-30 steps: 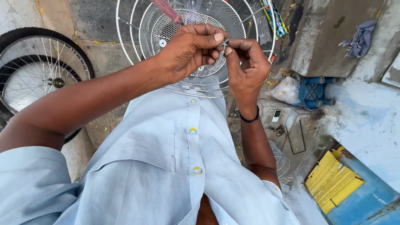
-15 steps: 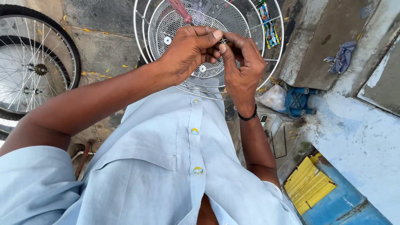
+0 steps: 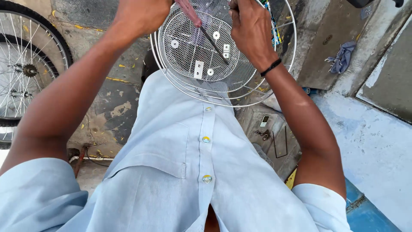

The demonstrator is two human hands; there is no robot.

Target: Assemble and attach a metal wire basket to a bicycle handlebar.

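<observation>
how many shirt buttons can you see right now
3, in a line down the shirt: top button, middle button, bottom button. More may lie hidden below.

the view has tipped down, so both hands now sit at the very top edge: the left hand (image 3: 143, 15) is partly cut off, and the right hand (image 3: 251, 28) has drawn apart from it where before the fingers met. the round wire mesh basket (image 3: 197, 47) now shows its centre plates, and the red-handled screwdriver (image 3: 201, 30) lies across it in plain sight
</observation>
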